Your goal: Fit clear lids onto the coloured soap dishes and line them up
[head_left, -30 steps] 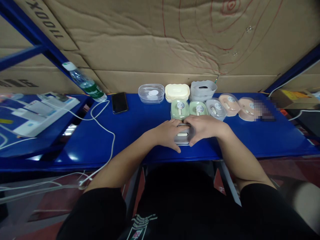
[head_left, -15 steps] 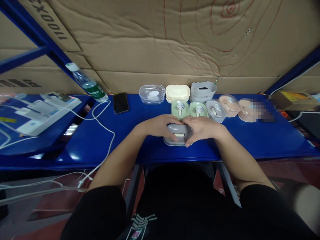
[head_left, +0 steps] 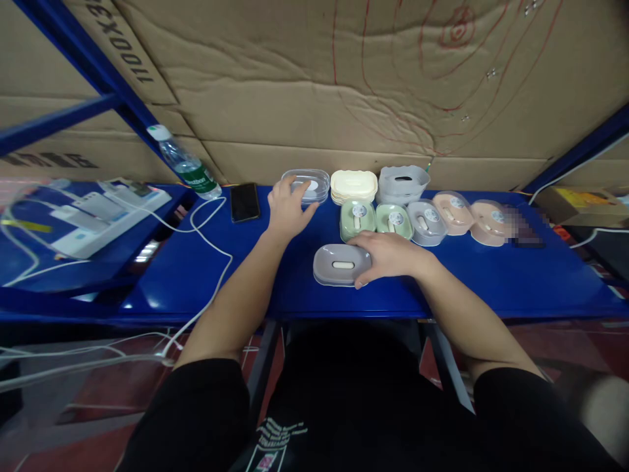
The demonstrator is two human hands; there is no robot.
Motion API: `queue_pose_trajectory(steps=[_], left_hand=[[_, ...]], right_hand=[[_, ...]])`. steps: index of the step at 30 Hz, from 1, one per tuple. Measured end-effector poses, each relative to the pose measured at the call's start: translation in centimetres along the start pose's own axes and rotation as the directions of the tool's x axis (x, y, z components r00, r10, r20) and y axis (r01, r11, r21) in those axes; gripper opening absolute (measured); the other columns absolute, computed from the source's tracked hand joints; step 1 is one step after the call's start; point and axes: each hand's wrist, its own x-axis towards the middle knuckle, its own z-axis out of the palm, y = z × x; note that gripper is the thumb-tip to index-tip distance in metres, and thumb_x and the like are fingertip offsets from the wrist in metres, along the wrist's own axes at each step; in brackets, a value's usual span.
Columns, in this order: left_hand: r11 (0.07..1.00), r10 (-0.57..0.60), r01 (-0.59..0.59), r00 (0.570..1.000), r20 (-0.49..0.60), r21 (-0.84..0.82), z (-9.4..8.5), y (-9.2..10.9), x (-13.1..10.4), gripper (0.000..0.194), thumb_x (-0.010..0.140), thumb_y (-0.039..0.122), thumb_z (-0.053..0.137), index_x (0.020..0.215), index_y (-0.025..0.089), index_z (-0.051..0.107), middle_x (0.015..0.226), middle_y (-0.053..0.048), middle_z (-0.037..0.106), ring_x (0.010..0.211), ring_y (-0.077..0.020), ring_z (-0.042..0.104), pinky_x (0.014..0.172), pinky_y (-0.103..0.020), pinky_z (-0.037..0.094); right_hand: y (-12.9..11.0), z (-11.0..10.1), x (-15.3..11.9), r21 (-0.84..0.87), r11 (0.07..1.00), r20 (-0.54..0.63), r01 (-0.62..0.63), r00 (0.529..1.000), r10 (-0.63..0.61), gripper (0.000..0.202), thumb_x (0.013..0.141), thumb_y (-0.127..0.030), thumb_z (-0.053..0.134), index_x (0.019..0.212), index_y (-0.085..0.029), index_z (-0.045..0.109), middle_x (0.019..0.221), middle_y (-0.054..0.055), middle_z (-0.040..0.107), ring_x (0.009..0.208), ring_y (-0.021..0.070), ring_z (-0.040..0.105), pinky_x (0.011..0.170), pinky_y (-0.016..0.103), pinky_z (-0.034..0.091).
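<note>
A grey oval soap box (head_left: pixel 327 270) with a small off-white bar in its middle lies near the table's front edge. My right hand (head_left: pixel 390 254) grips its right end, thumb in front and fingers behind. Further back, my left hand (head_left: pixel 289 208) has its fingers spread over the left side of the clear plastic lids (head_left: pixel 320 190), which carry a white round sticker. Whether the fingertips touch the lids, I cannot tell. Behind my right hand stand finished-looking green boxes (head_left: pixel 358 221) with round labels and clear tops.
Cream trays (head_left: pixel 354 185) and grey box shells (head_left: pixel 403 183) are stacked at the back. A labelled grey box (head_left: pixel 427 223) and peach boxes (head_left: pixel 491 224) stand to the right. At the left are a phone (head_left: pixel 244 202), a water bottle (head_left: pixel 194 174), a white cable (head_left: pixel 216 242) and a power strip (head_left: pixel 113 219).
My left hand has let go of the grey soap box and moved back and left to the clear lids. My right hand stays on the box.
</note>
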Motion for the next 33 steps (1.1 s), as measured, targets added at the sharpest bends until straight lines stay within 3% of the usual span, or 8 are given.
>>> queue_pose_trajectory(steps=[5,9,14,20,25,33], left_hand=[[0.999,-0.038,0.038,0.999,0.025,0.000,0.7,-0.9,0.0,0.044,0.106,0.053,0.059,0.141,0.030,0.074,0.170,-0.016,0.057,0.161,-0.0434,0.045,0.132,-0.067,0.029],[0.997,-0.076,0.076,0.997,0.004,0.009,1.2,-1.0,0.3,0.041,0.108,0.047,0.060,0.143,0.030,0.072,0.174,-0.016,0.054,0.167,-0.0422,0.038,0.134,-0.069,0.025],[0.994,-0.107,0.107,0.994,-0.020,-0.005,1.6,-1.0,0.7,0.023,0.106,0.034,0.061,0.121,0.029,0.078,0.171,-0.012,0.060,0.169,-0.0420,0.039,0.135,-0.073,0.021],[0.993,-0.094,0.090,0.995,-0.038,-0.075,1.6,-1.5,1.1,0.012,0.100,0.031,0.072,0.110,0.027,0.075,0.163,-0.011,0.068,0.159,-0.0384,0.055,0.134,-0.064,0.032],[0.983,-0.076,0.047,0.984,-0.160,-0.177,1.6,-1.8,1.6,0.011,0.095,0.024,0.074,0.105,0.025,0.073,0.149,-0.012,0.077,0.146,-0.0330,0.068,0.130,-0.050,0.044],[0.954,-0.099,0.016,0.959,-0.267,-0.299,0.8,-0.5,1.3,0.009,0.097,0.021,0.075,0.103,0.026,0.071,0.140,-0.009,0.083,0.133,-0.0293,0.077,0.124,-0.047,0.052]], right_hand=[[0.2,0.1,0.1,0.023,0.999,0.007,0.023,1.000,-0.023,0.091,0.072,-0.068,0.097,0.148,-0.025,0.072,0.153,0.016,0.073,0.136,0.0444,0.072,0.106,0.054,0.060],[0.2,0.1,0.1,0.033,0.999,0.025,0.013,1.000,-0.014,0.095,0.073,-0.068,0.098,0.152,-0.023,0.070,0.155,0.017,0.071,0.137,0.0448,0.071,0.109,0.056,0.059],[0.4,0.2,0.3,0.055,0.998,0.038,0.031,0.999,-0.033,0.096,0.074,-0.069,0.097,0.153,-0.023,0.068,0.155,0.018,0.070,0.139,0.0453,0.070,0.112,0.057,0.057],[0.6,0.3,0.4,0.083,0.995,0.025,0.051,0.998,-0.053,0.094,0.074,-0.065,0.098,0.152,-0.021,0.069,0.155,0.019,0.071,0.137,0.0439,0.071,0.112,0.056,0.058],[0.8,0.6,0.6,0.072,0.995,0.009,0.072,0.997,-0.073,0.092,0.075,-0.067,0.098,0.151,-0.023,0.070,0.151,0.016,0.073,0.134,0.0421,0.072,0.110,0.054,0.059],[0.9,0.7,0.6,0.078,0.994,0.002,0.071,0.997,-0.071,0.095,0.076,-0.069,0.096,0.155,-0.024,0.069,0.151,0.016,0.073,0.133,0.0419,0.073,0.109,0.053,0.060]])
